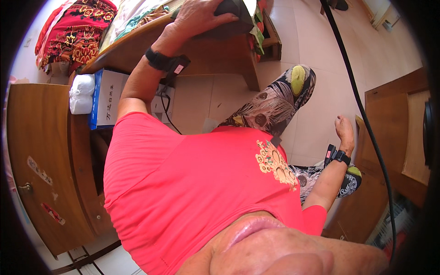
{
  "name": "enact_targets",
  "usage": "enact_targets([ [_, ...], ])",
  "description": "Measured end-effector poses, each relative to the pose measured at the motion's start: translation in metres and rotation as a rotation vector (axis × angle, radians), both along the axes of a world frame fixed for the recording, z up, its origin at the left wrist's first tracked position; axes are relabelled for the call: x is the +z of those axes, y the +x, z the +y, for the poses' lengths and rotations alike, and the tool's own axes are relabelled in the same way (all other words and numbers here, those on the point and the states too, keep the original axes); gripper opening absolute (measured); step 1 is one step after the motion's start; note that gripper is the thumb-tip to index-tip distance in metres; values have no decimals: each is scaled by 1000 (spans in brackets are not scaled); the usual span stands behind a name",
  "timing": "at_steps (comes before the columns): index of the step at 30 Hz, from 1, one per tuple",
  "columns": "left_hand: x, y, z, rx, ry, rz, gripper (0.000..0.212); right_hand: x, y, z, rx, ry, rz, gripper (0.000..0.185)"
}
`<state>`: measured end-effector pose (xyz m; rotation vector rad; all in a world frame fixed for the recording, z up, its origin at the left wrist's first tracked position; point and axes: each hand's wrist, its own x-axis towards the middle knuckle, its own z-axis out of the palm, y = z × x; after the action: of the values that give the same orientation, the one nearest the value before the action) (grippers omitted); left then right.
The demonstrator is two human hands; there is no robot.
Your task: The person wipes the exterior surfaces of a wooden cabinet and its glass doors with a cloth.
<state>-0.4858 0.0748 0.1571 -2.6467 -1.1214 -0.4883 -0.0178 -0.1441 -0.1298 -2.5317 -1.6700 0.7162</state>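
Note:
At the top edge, my left hand (199, 17) lies over dark cloth (237, 20) on a wooden-framed bed (206, 55); its thumb is spread over the cloth and its fingertips are hidden, so a grip cannot be told. My right hand (344, 130) is low at the right, near my right knee, fingers loosely curled, with nothing seen in it. Both wrists wear black straps with small devices. Green and red patterned fabric (257, 34) hangs at the bed's end, beside the dark cloth. Other garments (147, 19) lie farther left on the bed.
A red patterned cloth (82, 31) drapes at the upper left. Below it are a white plastic-wrapped pack (82, 94) and a blue-and-white box (110, 96). Wooden cabinets stand left (41, 154) and right (385, 137). A black cable (361, 103) crosses the right side.

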Motion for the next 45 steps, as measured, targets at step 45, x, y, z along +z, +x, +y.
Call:
enact_targets([
  [45,-24,-23,1,-50,309,-80,50,-13,12,-14,103,5,33,39],
])
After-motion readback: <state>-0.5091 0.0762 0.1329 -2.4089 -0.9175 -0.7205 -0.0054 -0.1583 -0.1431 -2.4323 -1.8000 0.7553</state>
